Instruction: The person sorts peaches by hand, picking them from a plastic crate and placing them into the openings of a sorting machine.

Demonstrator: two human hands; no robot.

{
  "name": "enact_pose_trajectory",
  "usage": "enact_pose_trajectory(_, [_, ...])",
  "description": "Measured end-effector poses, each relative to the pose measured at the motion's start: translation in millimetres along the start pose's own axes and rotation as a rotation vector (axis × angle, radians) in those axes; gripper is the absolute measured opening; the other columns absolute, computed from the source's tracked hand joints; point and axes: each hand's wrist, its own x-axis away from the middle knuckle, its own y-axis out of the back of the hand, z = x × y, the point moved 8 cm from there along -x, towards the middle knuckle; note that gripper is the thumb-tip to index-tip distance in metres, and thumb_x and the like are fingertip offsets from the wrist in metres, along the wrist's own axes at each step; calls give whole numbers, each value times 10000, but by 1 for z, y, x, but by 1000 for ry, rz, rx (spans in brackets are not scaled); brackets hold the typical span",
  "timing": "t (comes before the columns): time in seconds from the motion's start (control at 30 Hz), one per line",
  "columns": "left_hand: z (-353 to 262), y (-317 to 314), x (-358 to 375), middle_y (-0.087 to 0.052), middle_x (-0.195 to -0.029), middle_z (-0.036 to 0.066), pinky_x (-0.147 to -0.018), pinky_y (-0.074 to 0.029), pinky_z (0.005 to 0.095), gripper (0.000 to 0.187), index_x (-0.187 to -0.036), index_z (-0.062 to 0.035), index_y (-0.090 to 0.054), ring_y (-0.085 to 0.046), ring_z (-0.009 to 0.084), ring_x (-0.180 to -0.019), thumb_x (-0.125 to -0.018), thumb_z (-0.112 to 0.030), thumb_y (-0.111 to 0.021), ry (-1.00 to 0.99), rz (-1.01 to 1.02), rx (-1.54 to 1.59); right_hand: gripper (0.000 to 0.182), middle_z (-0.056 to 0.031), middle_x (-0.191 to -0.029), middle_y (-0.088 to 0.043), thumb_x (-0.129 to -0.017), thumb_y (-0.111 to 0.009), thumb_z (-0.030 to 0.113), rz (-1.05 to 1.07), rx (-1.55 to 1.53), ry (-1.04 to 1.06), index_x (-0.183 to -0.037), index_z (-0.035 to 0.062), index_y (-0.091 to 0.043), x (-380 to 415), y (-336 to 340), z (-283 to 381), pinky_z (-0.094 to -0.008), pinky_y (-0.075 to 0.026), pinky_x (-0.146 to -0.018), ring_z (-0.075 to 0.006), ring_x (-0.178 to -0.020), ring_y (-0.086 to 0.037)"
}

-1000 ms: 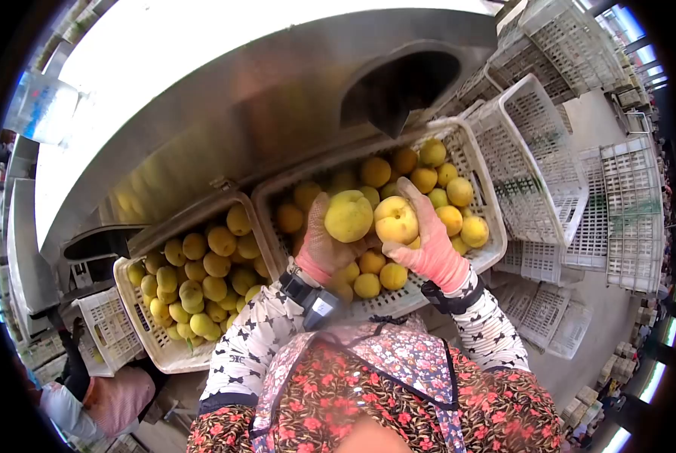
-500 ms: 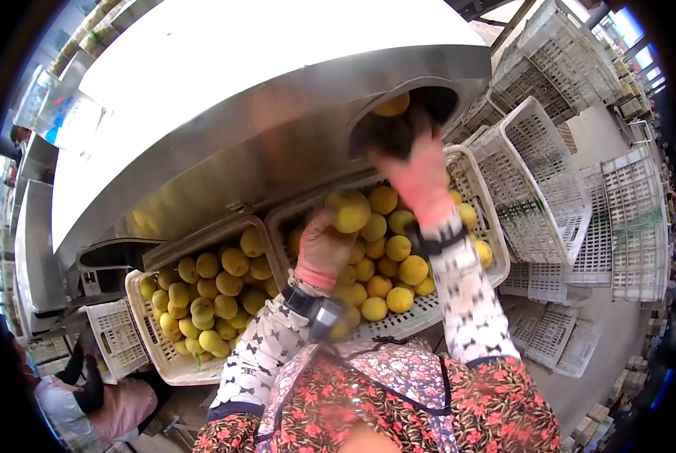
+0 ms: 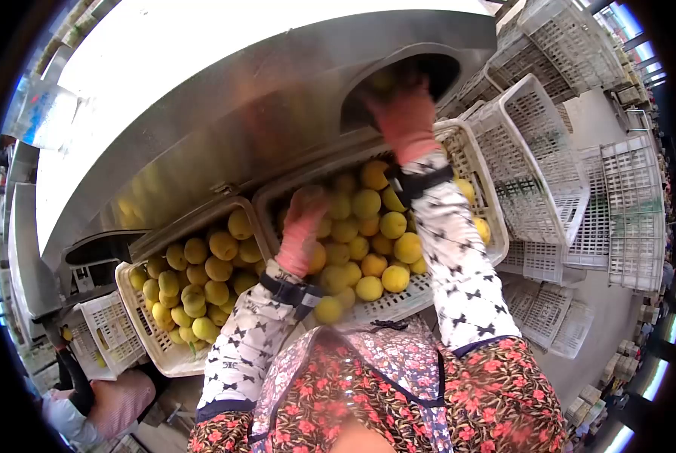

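Observation:
My left hand (image 3: 304,223), in a pink mesh glove, is low over the left back part of a white plastic crate (image 3: 495,208) of round yellow peach-like fruit (image 3: 393,225). Its fingers are blurred. My right hand (image 3: 407,121), gloved too, reaches into the dark oval opening (image 3: 447,72) in the metal machine's side. A yellow fruit (image 3: 383,79) shows dimly in there near the fingertips, which shadow and blur hide. A second crate (image 3: 173,366) of the same fruit (image 3: 195,275) stands to the left.
The machine's metal side (image 3: 225,136) curves along the far side of both crates. Another oval opening (image 3: 100,249) is at left. White crates (image 3: 538,166) are stacked at right. A person (image 3: 115,404) sits at lower left beside another crate (image 3: 112,332).
My left hand held up a fruit before; it has moved left and down to the crate's fruit. My right hand has gone further into the opening. The view has shifted slightly.

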Motion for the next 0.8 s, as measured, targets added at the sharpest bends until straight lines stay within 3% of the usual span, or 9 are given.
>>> enact_pose_trajectory(0.1, [22,32,15,-623,-1180,38,-929,-452,281,405,-1278,-29,-542,-561,137,-1074,-928,-186,-672,115,-112,-7,696,-260,-1201,-595,-885,-638,500,-423,-654,114,-1314,-34,-517,58,63,-24,-377,-568,-752,-335,-906,-682])
enact_pose_trajectory(0.23, [34,58,19,-628,-1157,26,-899,-454,278,376,-1235,-39,-574,-559,130,-1042,-909,-176,-698,83,-190,-486,496,-199,-1196,-569,-839,-704,291,452,-343,308,-1245,38,-575,158,-51,5,-433,-522,-838,-375,-1014,-620])
enact_pose_trajectory(0.33, [69,65,15,-661,-1094,106,-847,-497,309,383,-1211,-62,-579,-628,198,-989,-874,-206,-688,71,-126,-568,528,-190,-1267,-552,-821,-711,303,775,-186,483,-1262,51,-566,200,-140,15,-434,-507,-888,-367,-1065,-614])
enact_pose_trajectory(0.43, [54,34,8,-686,-1054,130,-833,-508,319,346,-1185,-57,-591,-660,222,-979,-876,-200,-657,201,30,-658,683,-205,-1340,-526,-746,-770,344,939,-197,504,-1311,40,-535,185,-131,22,-433,-487,-944,-401,-1140,-581])
enact_pose_trajectory(0.47, [51,19,12,-689,-1052,123,-837,-504,317,331,-1180,-51,-594,-660,217,-985,-885,-189,-646,288,106,-724,743,-214,-1346,-521,-717,-789,365,907,-389,405,-1328,38,-523,178,-112,21,-436,-483,-953,-414,-1148,-573])
enact_pose_trajectory(0.53, [66,4,14,-679,-1107,118,-871,-502,319,337,-1204,-38,-591,-649,208,-1022,-893,-163,-630,277,81,-251,863,-233,-1357,-513,-659,-829,408,816,-748,198,-1363,35,-498,168,-74,9,-442,-474,-972,-441,-1164,-557])
enact_pose_trajectory(0.6, [50,-17,13,-656,-1153,96,-902,-499,326,346,-1242,-50,-580,-622,201,-1068,-917,-161,-621,43,145,-190,902,-242,-1320,-544,-667,-826,448,665,-903,203,-1383,26,-474,175,-50,3,-458,-470,-979,-427,-1201,-537])
enact_pose_trajectory(0.67, [10,-48,20,-619,-1190,58,-932,-494,339,355,-1294,-85,-561,-579,196,-1122,-958,-184,-619,-431,283,-535,889,-231,-1276,-571,-662,-841,444,424,-933,242,-1356,16,-487,175,-13,2,-461,-473,-974,-403,-1197,-538])
enact_pose_trajectory(0.8, [11,-96,5,-596,-1298,80,-1035,-445,341,414,-1307,-18,-560,-577,211,-1162,-986,-275,-609,423,243,732,833,-196,-1120,-627,-648,-862,420,57,-797,190,-1296,20,-524,156,36,-11,-450,-518,-892,-392,-1001,-625])
